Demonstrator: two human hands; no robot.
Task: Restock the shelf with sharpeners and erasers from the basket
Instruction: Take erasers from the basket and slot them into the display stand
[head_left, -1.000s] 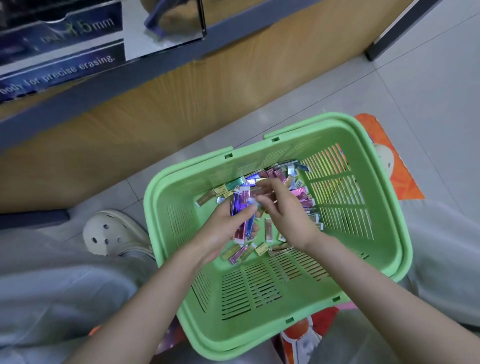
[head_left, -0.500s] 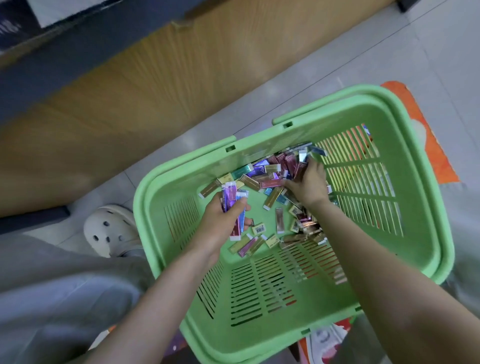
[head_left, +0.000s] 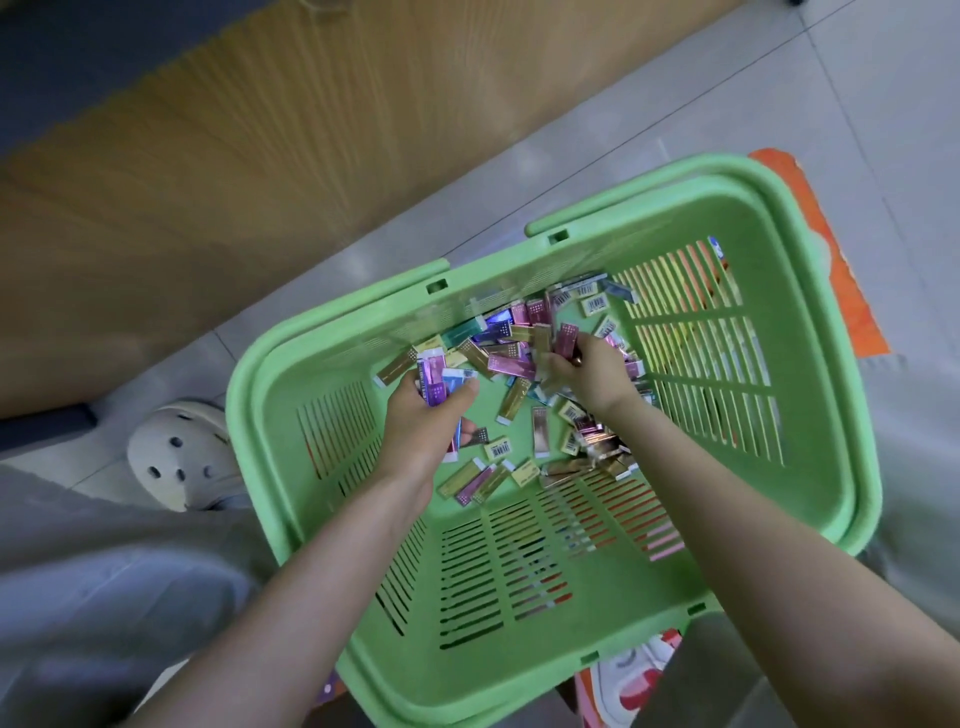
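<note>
Both hands are down inside the basket (head_left: 291, 343). The fingers (head_left: 411, 383) of the left hand (head_left: 421, 431) curl with the thumb round a bundle (head_left: 435, 382) of purple and blue foil-sleeved packets held side by side, just left of the frame's centre. The fingers (head_left: 560, 366) of the right hand (head_left: 589, 376) bend down into the heap and seem to pinch a pink packet (head_left: 565, 336) near its end, a little right of centre. Around them the loose packets (head_left: 511, 402) lie scattered flat over the basket's bottom, thickest toward its far wall and under the right wrist (which of them are erasers and which sharpeners I cannot tell at this size). They look like light, stiff little blocks that would not be hurt by a squeeze or a short drop. Their glossy sleeves probably slide on one another, so a fistful is likely to fan out or shed a piece. The safer hold would be across the long flat faces, with the pieces squared into a stack, the thumb on one side and the fingers on the other. Tugging on a sleeve's end could pull the wrap off. Further out, the green slatted basket sits on the pale tiled floor (head_left: 675, 119) and fills the lower middle of the frame. A white perforated shoe (head_left: 176, 457) is just beside its left rim. A wooden panel (head_left: 260, 182) runs across the upper left, and an orange mat (head_left: 841, 291) shows from under the basket at the right edge.
</note>
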